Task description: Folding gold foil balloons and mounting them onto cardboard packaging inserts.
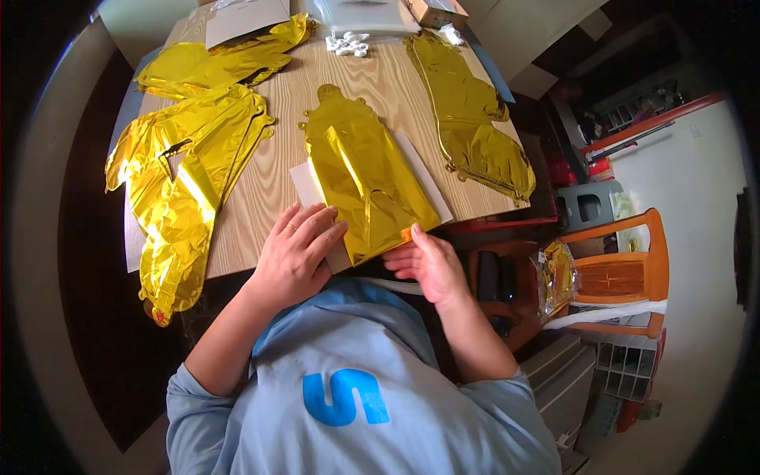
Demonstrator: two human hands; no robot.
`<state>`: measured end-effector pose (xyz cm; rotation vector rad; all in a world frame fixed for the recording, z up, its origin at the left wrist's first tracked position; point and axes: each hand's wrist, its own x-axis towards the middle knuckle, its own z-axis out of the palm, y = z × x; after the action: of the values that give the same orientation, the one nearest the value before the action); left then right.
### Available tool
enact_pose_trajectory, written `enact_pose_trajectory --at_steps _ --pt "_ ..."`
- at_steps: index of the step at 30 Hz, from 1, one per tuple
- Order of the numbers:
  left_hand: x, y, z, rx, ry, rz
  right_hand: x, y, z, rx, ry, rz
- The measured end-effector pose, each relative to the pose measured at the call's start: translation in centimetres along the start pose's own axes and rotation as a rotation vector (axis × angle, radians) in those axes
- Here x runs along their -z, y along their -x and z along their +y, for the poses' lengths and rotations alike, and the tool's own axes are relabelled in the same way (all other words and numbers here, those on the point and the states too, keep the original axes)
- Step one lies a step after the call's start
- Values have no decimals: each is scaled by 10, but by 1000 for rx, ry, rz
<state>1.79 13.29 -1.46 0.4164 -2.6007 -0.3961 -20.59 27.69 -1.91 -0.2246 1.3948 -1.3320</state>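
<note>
A gold foil balloon (360,174), flat and uninflated, lies on a pale cardboard sheet (307,184) at the table's near edge. My left hand (297,244) rests at the near left corner, fingers stretched out and lightly bent over the sheet and foil. At the near right edge my right hand (431,265) has its thumb on the foil's border and its other fingers below that edge. A small orange piece (406,234) shows beside the thumb tip; what it is, I cannot tell.
More flat gold balloons lie on the wood-grain table (273,170): two on the left (178,166), (214,59), one on the right (475,119). White clips or knots (348,44) sit at the back near a clear plastic box (360,14). A wooden chair (653,269) stands right, holding a bagged gold item (557,273).
</note>
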Motion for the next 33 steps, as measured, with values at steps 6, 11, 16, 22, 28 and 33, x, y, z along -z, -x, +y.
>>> enact_pose_trajectory --at_steps 6,11,16,22,28,33 --pt "7 6 -10 -46 90 52 50 0 -17 774 820 347" --pt "16 14 -13 -81 99 23 56 -7 -16 578 597 93" --pt "29 21 -16 -16 193 7 50 -2 -15 476 72 -159" --pt "43 17 -19 47 240 38 19 0 -13 655 -66 -316" --pt "55 7 -23 154 338 177 -3 -5 -14 692 -39 -159" --pt "64 0 -25 165 290 299 -27 -2 -32 785 -88 -287"
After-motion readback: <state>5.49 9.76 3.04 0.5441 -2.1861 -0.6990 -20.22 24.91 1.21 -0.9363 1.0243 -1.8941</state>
